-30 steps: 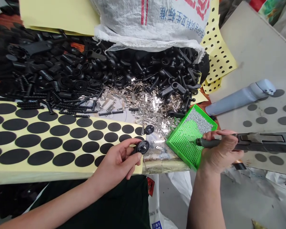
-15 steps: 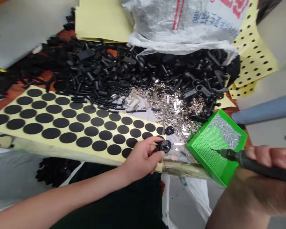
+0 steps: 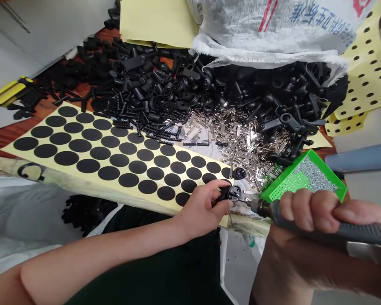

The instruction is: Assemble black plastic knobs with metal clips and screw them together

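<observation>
My left hand [image 3: 203, 209] pinches a small round black plastic part [image 3: 232, 193] at the table's front edge. My right hand [image 3: 311, 214] is wrapped round the grey handle of an electric screwdriver [image 3: 307, 220], whose metal tip touches the round part from the right. A second round black part [image 3: 239, 173] lies just above on the table. A green perforated tray [image 3: 305, 178] holding tiny silver screws sits right behind the screwdriver tip.
A yellow sheet of black round stickers [image 3: 114, 156] covers the left of the table. Behind it lie heaps of black plastic parts [image 3: 165, 93] and silver metal clips [image 3: 241, 135]. A white woven sack [image 3: 266, 29] spills more black parts. A grey-blue bottle [image 3: 362, 157] lies at the right.
My right hand has brought the screwdriver left from over the green tray to the round part in my left hand. The view has swung to the left.
</observation>
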A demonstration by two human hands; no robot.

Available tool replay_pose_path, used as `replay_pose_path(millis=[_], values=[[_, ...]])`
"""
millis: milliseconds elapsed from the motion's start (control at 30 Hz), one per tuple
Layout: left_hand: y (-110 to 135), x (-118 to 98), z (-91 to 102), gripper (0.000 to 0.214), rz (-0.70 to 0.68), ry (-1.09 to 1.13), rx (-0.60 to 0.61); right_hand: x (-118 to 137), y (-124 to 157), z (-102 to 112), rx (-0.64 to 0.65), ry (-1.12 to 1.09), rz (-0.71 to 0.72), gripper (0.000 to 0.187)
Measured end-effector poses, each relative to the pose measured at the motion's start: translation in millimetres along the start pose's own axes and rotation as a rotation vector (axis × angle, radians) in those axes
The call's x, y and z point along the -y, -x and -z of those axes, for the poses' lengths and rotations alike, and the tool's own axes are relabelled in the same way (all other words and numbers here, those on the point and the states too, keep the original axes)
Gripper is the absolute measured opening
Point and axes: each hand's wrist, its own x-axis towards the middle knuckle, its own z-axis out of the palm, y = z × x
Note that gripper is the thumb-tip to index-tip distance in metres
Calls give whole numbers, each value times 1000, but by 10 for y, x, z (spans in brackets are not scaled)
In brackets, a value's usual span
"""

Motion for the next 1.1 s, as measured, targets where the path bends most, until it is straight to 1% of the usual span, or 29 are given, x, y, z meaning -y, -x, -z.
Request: replay_pose_path(millis=[100, 167, 300, 433, 600, 633, 700, 800, 900, 1100], values=[[5, 21, 7, 27, -3, -8, 15, -6, 4, -137, -19, -39, 37, 22], [10, 20, 7, 26, -7, -11, 19, -34, 25, -169, -29, -35, 18, 22], [12, 10, -2, 24, -26, -17, -2, -95, 50, -166, -19, -33, 10, 25], [7, 28, -2, 25, -18, -18, 0, -81, 14, -111, -16, -32, 8, 24], [5, 54, 3, 23, -3, -13, 5, -24, -33, 34, 187, -30, -62, 23], [6, 51, 2, 22, 0, -11, 6, -24, -28, 35, 185, -25, -52, 22], [8, 37, 1, 22, 6, -8, 8, -41, -3, -9, 106, -15, -21, 22], [11, 13, 0, 24, 4, -14, 2, -79, 37, -121, -9, 0, 10, 28], [12, 2, 0, 27, 3, -30, -6, -99, 47, -177, -28, 20, 18, 29], [10, 16, 2, 27, 0, -52, -9, -91, 34, -143, -30, 25, 3, 30]])
